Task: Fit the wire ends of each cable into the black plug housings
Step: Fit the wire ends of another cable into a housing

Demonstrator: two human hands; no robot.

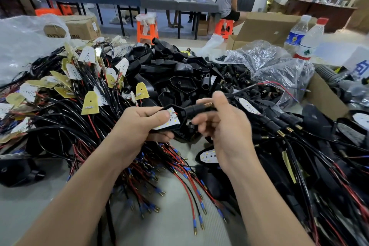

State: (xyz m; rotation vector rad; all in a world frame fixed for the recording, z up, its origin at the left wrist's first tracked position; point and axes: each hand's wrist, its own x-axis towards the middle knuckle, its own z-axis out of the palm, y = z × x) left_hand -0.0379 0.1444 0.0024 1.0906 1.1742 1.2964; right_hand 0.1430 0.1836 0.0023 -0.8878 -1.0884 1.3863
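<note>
My left hand (139, 124) grips a black plug housing (180, 115) by its wide end, thumb pressed on the white LED board (169, 120) seated in it. My right hand (221, 126) pinches the housing's narrow black neck (197, 109), where a brass threaded tip (207, 104) shows by the thumb. A thin red and black wire (265, 84) runs from that end up to the right. Both hands hover above the table's middle. A heap of empty black housings (179, 70) lies behind them. Cables with boards and crimped ends (79, 90) pile up at the left.
Finished housings with cables (299, 132) lie at the right. Loose red and black wire ends (189, 195) spread over the grey table (40, 205) under my arms. Clear bags of small black parts (265, 60), two bottles (307, 40) and cardboard boxes (265, 28) stand behind. People stand far back.
</note>
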